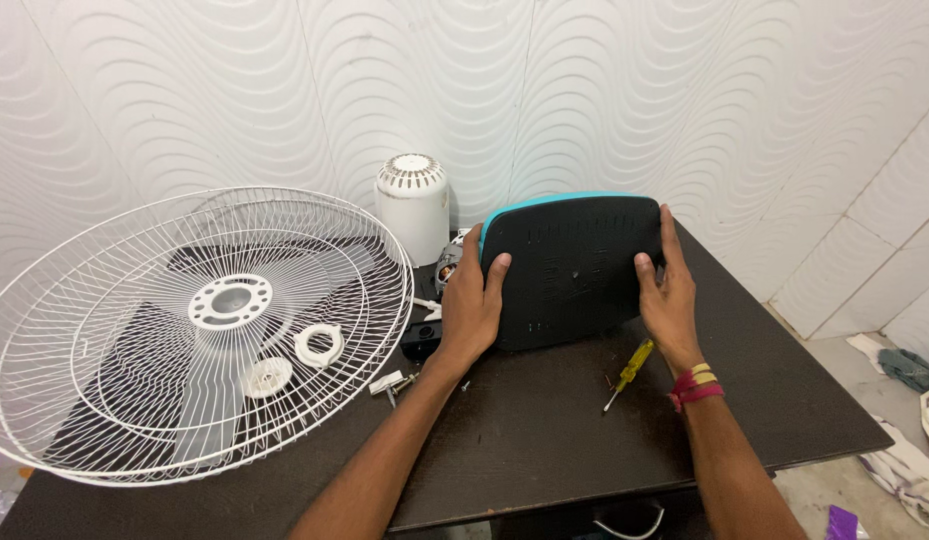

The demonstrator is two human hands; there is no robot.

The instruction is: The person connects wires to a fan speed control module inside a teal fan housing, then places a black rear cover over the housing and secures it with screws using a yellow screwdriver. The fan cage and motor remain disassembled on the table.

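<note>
Both hands grip a fan base, a rounded slab held on edge so that its flat black underside faces the camera. That underside is matt black plastic with rounded corners, marked by short slots and a few small holes, and a thin teal rim shows along its top and upper left edge. Its lower edge rests on or just above the dark table; I cannot tell which.

The left hand clasps the left side of the fan base, fingers curled over the edge and thumb pressed on the black face. The right hand clasps the right side the same way, fingers stretched up along the edge and thumb on the face; red and yellow threads circle that wrist.

Just below the fan base, near the right wrist, lies a yellow-handled screwdriver on the table. Behind the fan base to its left stands a white motor cover with a vented top, against the wavy white wall. Between that cover and the fan base a bit of the motor peeps out, and a small black part sits by the left hand. Well to the left of the fan base lie the white wire fan guards, stacked over grey blades, with two white plastic rings on the mesh. Small screws and a white clip lie between the guards and the left forearm
</note>
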